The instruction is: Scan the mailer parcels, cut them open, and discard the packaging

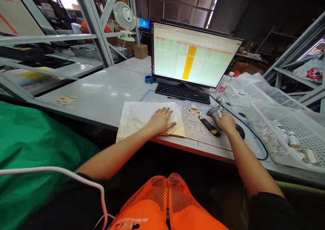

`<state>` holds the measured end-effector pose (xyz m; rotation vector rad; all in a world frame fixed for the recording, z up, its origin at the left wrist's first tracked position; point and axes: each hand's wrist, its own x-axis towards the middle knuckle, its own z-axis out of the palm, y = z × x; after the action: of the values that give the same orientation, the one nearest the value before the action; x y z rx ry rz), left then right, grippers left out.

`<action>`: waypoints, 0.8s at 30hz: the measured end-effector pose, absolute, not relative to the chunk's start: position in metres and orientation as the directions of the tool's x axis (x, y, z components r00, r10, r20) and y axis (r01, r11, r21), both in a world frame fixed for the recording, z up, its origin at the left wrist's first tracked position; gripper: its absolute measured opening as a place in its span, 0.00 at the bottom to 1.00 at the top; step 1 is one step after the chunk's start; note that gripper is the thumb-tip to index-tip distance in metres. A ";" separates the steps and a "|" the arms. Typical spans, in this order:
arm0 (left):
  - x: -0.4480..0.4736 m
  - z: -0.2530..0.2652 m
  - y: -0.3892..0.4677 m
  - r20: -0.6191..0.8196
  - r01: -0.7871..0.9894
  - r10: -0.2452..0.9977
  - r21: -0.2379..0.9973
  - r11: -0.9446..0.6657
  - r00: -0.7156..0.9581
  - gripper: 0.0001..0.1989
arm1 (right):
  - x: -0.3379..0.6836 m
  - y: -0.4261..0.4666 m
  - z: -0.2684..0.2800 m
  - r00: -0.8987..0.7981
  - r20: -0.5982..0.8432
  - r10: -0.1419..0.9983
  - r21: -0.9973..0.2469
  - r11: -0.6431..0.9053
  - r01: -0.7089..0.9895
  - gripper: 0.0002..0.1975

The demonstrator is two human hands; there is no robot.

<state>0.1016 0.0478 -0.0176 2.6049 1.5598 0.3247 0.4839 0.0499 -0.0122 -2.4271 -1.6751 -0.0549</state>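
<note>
My left hand (pixel 160 121) lies with its fingers spread on a white sheet over a pale yellow padded envelope (pixel 132 121), which overhangs the front edge of the desk. To the right, my right hand (pixel 225 121) is closed around a grey barcode scanner (pixel 212 110), low over the desk mat. A black and yellow box cutter (pixel 210 125) rests on the mat between my hands, nearer the right one. Beside my right wrist sits a black mouse (pixel 240 131), partly hidden by the arm.
Behind the mat stand a black keyboard (pixel 182 92) and a monitor (pixel 198 54) showing a spreadsheet. White perforated baskets (pixel 286 135) line the right side, with a bottle (pixel 224 82) behind them. A blue tape roll (pixel 149 79) lies left of the monitor. A black cable (pixel 250 130) curves across the mat.
</note>
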 end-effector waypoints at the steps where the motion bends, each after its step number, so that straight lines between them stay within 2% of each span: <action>1: 0.118 -0.029 0.050 0.097 0.874 0.899 0.210 -0.439 0.428 0.44 | 0.481 0.054 -0.015 0.393 0.081 0.916 -0.129 -0.381 0.915 0.31; 3: 0.138 -0.050 0.053 0.056 0.878 0.913 0.257 -0.404 0.404 0.49 | 0.475 0.061 -0.022 0.411 0.020 0.911 -0.122 -0.406 0.906 0.30; 7: 0.138 -0.069 0.054 0.024 0.863 0.909 0.304 -0.404 0.417 0.57 | 0.469 0.067 -0.032 0.423 0.035 0.906 -0.114 -0.417 0.902 0.26; 9: 0.130 -0.070 0.051 0.046 0.844 0.898 0.324 -0.427 0.437 0.58 | 0.468 0.068 -0.033 0.439 0.033 0.898 -0.111 -0.433 0.895 0.26; 11: 0.122 -0.069 0.047 0.142 0.816 0.891 0.361 -0.452 0.431 0.51 | 0.467 0.070 -0.034 0.448 0.027 0.893 -0.108 -0.443 0.890 0.27; 13: 0.116 -0.070 0.042 0.256 0.778 0.871 0.391 -0.491 0.420 0.38 | 0.466 0.072 -0.035 0.452 0.029 0.891 -0.105 -0.447 0.888 0.27; 15: 0.112 -0.071 0.040 0.308 0.748 0.840 0.387 -0.539 0.446 0.28 | 0.466 0.075 -0.035 0.455 0.037 0.890 -0.103 -0.449 0.887 0.27; 17: 0.109 -0.072 0.038 0.276 0.744 0.825 0.358 -0.564 0.492 0.27 | 0.467 0.076 -0.031 0.461 0.045 0.886 -0.099 -0.455 0.885 0.27; 19: 0.108 -0.073 0.039 0.216 0.764 0.831 0.327 -0.557 0.513 0.31 | 0.470 0.073 -0.018 0.455 0.063 0.888 -0.098 -0.448 0.888 0.26; 21: 0.109 -0.073 0.039 0.169 0.780 0.837 0.305 -0.546 0.520 0.34 | 0.470 0.061 0.002 0.390 0.052 0.919 -0.148 -0.379 0.913 0.22; 24: 0.111 -0.073 0.041 0.119 0.793 0.841 0.287 -0.538 0.528 0.40 | 0.460 0.029 0.041 0.114 -0.108 0.988 -0.347 -0.145 0.927 0.19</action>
<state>0.1107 0.0409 -0.0730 2.5684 1.3909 0.3612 0.4596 0.0285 0.0414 -2.1916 -1.9153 0.4660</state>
